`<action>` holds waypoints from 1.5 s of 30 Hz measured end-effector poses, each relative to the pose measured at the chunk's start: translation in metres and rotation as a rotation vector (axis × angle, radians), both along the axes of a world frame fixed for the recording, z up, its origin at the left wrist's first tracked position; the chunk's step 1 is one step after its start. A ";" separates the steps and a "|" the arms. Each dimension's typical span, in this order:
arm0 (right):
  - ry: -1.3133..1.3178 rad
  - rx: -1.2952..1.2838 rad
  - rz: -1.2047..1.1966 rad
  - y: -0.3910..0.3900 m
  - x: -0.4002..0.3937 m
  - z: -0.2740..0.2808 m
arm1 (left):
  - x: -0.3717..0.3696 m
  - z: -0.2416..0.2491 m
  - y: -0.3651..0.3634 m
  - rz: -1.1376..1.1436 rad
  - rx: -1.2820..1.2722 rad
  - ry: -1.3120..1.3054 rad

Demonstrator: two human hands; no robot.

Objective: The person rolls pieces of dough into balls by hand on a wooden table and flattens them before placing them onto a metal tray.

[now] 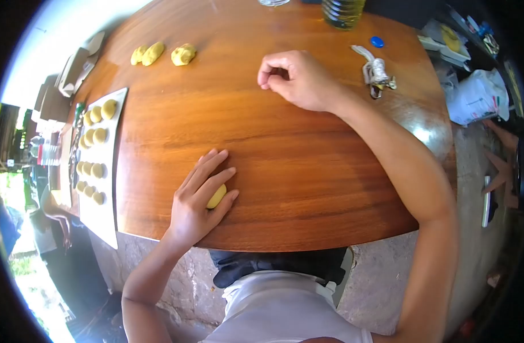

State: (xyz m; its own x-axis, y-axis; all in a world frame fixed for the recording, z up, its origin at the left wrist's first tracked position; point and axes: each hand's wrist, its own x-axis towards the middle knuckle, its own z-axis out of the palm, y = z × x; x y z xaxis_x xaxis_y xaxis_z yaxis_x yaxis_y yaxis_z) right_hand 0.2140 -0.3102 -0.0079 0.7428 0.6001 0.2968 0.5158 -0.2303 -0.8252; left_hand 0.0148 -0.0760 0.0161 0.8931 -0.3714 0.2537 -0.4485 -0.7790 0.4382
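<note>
My left hand (200, 194) rests near the table's front edge, cupped over a yellow dough ball (217, 196) that shows between thumb and fingers. Farther back, my right hand (293, 77) is held above the table with its fingers curled and thumb against them; whether anything small is inside is hidden. Toward the back left lie yellow dough lumps, one (184, 55) alone and two touching (153, 54). A pale tray (109, 211) at the left edge carries several round dough balls (100, 135) in rows.
The wooden table (262, 154) has a bottle of yellow liquid (343, 12) at the back, a blue cap (377, 42) and a whitish wrapped bundle (377, 72) at the right. A white bag (478, 97) is beyond the right edge. Another person's arm (60, 216) shows at far left.
</note>
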 end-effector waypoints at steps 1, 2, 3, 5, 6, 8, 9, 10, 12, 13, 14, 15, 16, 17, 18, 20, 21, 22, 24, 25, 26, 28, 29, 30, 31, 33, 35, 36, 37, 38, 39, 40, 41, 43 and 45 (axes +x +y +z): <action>0.013 0.001 -0.006 -0.001 -0.001 0.002 | 0.009 0.000 -0.010 -0.007 0.033 -0.018; -0.005 -0.013 -0.011 -0.002 -0.001 0.003 | 0.016 -0.001 -0.017 -0.034 0.025 -0.032; 0.002 0.020 0.004 -0.002 -0.001 0.000 | 0.018 -0.003 -0.023 -0.038 0.013 -0.051; -0.017 0.047 0.021 -0.004 -0.001 0.001 | 0.018 -0.006 -0.028 -0.076 0.003 -0.089; 0.003 0.039 0.011 -0.005 -0.001 0.003 | 0.014 -0.006 -0.025 -0.091 -0.005 -0.090; 0.054 0.012 0.024 -0.005 -0.003 0.004 | -0.001 0.001 -0.018 -0.092 -0.042 -0.034; 0.033 0.001 0.040 -0.005 -0.002 0.006 | -0.006 0.005 -0.015 -0.104 -0.076 0.031; 0.061 -0.003 0.014 -0.004 -0.003 0.008 | -0.011 0.006 -0.010 -0.110 -0.111 0.028; 0.089 -0.016 -0.019 -0.004 -0.006 0.007 | -0.020 0.007 0.001 -0.037 -0.125 -0.015; 0.065 -0.032 -0.008 -0.004 -0.006 0.008 | -0.022 0.008 0.005 0.015 -0.128 -0.038; 0.066 -0.026 -0.032 -0.003 -0.007 0.007 | -0.023 0.008 0.007 0.024 -0.145 -0.058; 0.066 -0.023 -0.057 -0.003 -0.008 0.007 | -0.023 0.008 0.008 0.076 -0.195 -0.034; 0.046 -0.009 -0.063 -0.004 -0.006 0.002 | -0.025 0.006 0.009 0.128 -0.253 -0.004; 0.023 -0.041 -0.054 -0.003 -0.009 -0.005 | -0.025 0.003 0.011 0.136 -0.287 -0.024; 0.002 -0.031 -0.086 -0.003 -0.009 -0.009 | -0.019 0.001 0.015 0.046 -0.291 -0.001; -0.056 -0.049 -0.116 -0.003 -0.007 -0.006 | -0.004 0.007 0.022 -0.048 -0.301 -0.006; -0.080 -0.065 -0.120 -0.003 -0.010 -0.003 | 0.006 0.014 0.021 -0.079 -0.294 -0.037; -0.008 -0.029 -0.149 -0.003 -0.012 0.001 | 0.018 0.021 0.021 -0.109 -0.285 -0.070; 0.135 0.083 -0.202 -0.001 -0.016 0.000 | 0.040 0.019 0.020 -0.184 -0.252 -0.072; 0.133 0.068 -0.205 0.000 -0.018 0.001 | 0.051 0.015 0.021 -0.249 -0.202 -0.057; 0.145 0.106 -0.265 -0.002 -0.021 0.000 | 0.061 0.009 0.024 -0.251 -0.218 -0.051; 0.181 0.125 -0.339 -0.006 -0.038 -0.001 | 0.073 -0.010 0.026 -0.429 -0.188 -0.006; 0.145 0.132 -0.312 -0.009 -0.049 0.001 | 0.078 -0.001 0.035 -0.522 -0.261 -0.055; 0.165 0.084 -0.310 -0.010 -0.064 0.005 | 0.086 0.012 0.048 -0.610 -0.344 -0.089; 0.207 0.076 -0.284 -0.016 -0.072 0.000 | 0.098 0.010 0.058 -0.471 -0.398 -0.040; 0.282 -0.085 -0.274 -0.010 -0.104 0.028 | 0.118 0.023 0.079 -0.191 -0.430 -0.010; 0.262 -0.193 -0.233 -0.004 -0.124 0.043 | 0.163 0.004 0.096 -0.012 -0.492 -0.025; 0.229 -0.279 -0.182 0.001 -0.132 0.050 | 0.171 -0.007 0.100 -0.008 -0.508 -0.024; 0.230 -0.294 -0.184 0.009 -0.138 0.055 | 0.176 -0.016 0.100 0.044 -0.512 -0.004; 0.191 -0.368 -0.194 0.021 -0.144 0.058 | 0.184 -0.025 0.099 0.090 -0.515 0.014; 0.151 -0.441 -0.208 0.033 -0.147 0.061 | 0.185 -0.025 0.095 0.081 -0.530 0.015; 0.154 -0.456 -0.221 0.047 -0.150 0.064 | 0.180 -0.025 0.091 0.072 -0.446 -0.019; 0.009 -0.505 -0.213 0.062 -0.154 0.065 | 0.173 -0.026 0.087 0.061 -0.362 -0.048; -0.145 -0.560 -0.194 0.079 -0.153 0.061 | 0.168 -0.029 0.089 0.009 -0.346 -0.075; -0.209 -0.660 -0.145 0.090 -0.149 0.056 | 0.168 -0.031 0.093 -0.061 -0.340 -0.108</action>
State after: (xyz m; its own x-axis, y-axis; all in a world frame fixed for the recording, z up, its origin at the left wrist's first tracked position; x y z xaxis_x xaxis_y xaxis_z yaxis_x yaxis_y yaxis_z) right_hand 0.0645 -0.2199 0.0485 0.7961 0.6032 0.0501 0.5744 -0.7269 -0.3764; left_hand 0.1830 0.0175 -0.0148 0.8329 -0.3016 0.4640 -0.5480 -0.5667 0.6153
